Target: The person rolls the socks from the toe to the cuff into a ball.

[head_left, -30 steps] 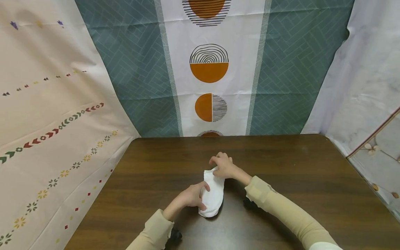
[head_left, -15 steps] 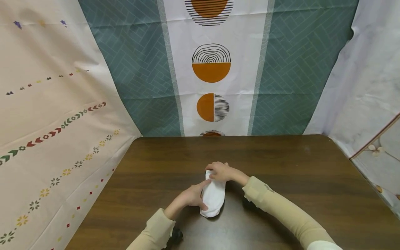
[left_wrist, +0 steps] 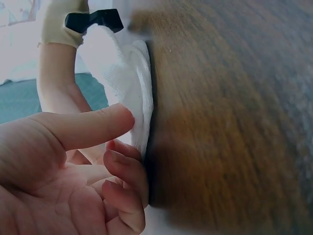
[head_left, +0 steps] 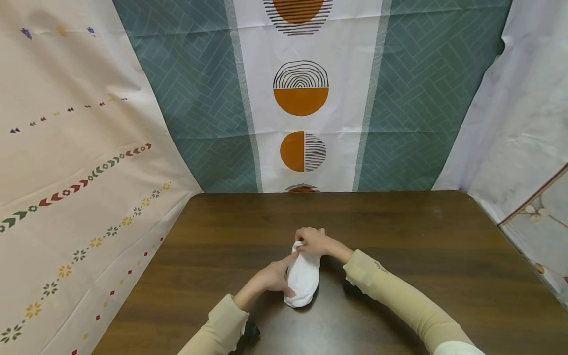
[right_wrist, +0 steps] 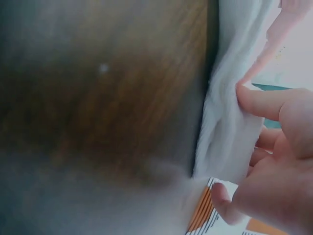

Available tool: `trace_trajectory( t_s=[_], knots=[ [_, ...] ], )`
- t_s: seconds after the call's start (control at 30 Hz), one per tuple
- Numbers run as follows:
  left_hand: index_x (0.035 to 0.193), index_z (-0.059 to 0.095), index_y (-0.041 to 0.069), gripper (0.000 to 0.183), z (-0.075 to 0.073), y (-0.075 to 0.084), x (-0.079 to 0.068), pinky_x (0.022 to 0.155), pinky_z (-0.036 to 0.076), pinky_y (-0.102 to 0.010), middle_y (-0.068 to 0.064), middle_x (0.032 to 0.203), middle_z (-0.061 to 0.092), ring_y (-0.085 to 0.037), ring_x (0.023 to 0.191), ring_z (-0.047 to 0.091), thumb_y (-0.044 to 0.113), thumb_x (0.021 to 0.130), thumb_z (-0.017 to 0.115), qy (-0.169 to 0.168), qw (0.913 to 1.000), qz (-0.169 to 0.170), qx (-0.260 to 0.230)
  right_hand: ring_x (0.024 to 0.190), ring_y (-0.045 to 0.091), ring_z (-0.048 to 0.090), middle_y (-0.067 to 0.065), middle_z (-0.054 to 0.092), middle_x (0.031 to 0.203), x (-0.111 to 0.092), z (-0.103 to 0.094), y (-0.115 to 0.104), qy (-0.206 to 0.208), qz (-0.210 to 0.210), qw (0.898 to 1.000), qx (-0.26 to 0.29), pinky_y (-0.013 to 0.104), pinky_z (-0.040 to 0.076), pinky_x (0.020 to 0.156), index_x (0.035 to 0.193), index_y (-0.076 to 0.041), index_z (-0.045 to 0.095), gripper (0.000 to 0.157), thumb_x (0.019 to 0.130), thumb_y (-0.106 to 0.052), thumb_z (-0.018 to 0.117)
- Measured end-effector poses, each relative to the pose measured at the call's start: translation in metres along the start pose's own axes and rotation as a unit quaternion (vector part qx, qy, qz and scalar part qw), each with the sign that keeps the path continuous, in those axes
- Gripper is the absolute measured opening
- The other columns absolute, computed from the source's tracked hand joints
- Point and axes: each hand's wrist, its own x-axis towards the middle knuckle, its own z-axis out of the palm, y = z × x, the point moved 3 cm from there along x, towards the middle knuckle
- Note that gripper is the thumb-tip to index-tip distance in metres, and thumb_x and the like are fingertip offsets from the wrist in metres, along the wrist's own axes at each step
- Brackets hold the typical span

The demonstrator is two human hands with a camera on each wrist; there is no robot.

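A white knitted sock (head_left: 303,278) lies lengthwise on the dark wooden table, its layers bunched together in both wrist views. My left hand (head_left: 272,277) is at the sock's left side, with thumb and curled fingers holding its edge. In the left wrist view the left thumb (left_wrist: 110,125) lies against the white sock (left_wrist: 128,81). At the sock's far end my right hand (head_left: 312,241) pinches the fabric. The right wrist view has the right thumb (right_wrist: 261,102) pressing the sock (right_wrist: 227,122), while the other fingers are partly hidden behind it.
The dark wooden table (head_left: 390,236) carries the work. Behind it hangs a green and white patterned cloth (head_left: 399,98). A cream printed cloth (head_left: 66,172) borders the left, a pale cloth (head_left: 510,113) the right. Black wrist devices (head_left: 250,333) sit below the sleeves.
My right hand has come down onto the sock's far end and closed on the fabric, drawing that end slightly narrower. The left hand stays nearly in place.
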Motion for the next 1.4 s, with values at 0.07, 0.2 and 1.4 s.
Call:
trace_trajectory(
  t_s=[0.07,0.2,1.4],
  knots=[
    [0.151,0.029,0.009,0.104,0.000,0.000,0.000,0.061,0.042,-0.027,-0.001,0.067,0.054,-0.012,0.063,0.050,0.001,0.065,0.086,-0.004,1.0000,-0.003,0.002,0.078,0.015,0.050,-0.004,0.060,0.085,0.000,-0.001,0.000,0.004,0.009,1.000,0.005,0.037,0.023,0.071,0.089,-0.016,0.060,0.012,0.086,-0.020,0.071],
    [0.151,0.028,0.009,0.105,0.000,0.000,0.002,0.074,0.046,-0.034,-0.012,0.094,0.065,-0.018,0.078,0.055,0.003,0.065,0.087,-0.012,0.9997,-0.011,0.016,0.078,0.014,0.052,-0.004,0.061,0.085,-0.002,-0.002,0.003,0.022,0.033,0.999,0.008,0.039,0.026,0.072,0.088,-0.017,0.060,0.012,0.086,-0.020,0.072],
    [0.152,0.024,0.004,0.101,-0.002,0.001,0.007,0.055,0.046,-0.028,-0.016,0.086,0.067,-0.017,0.054,0.058,0.010,0.071,0.085,-0.024,0.9994,-0.018,-0.018,0.077,0.020,0.056,0.009,0.065,0.088,-0.020,-0.019,0.021,0.100,0.078,0.992,0.004,0.033,0.048,0.068,0.094,-0.005,0.065,0.017,0.081,-0.011,0.073]
  ],
)
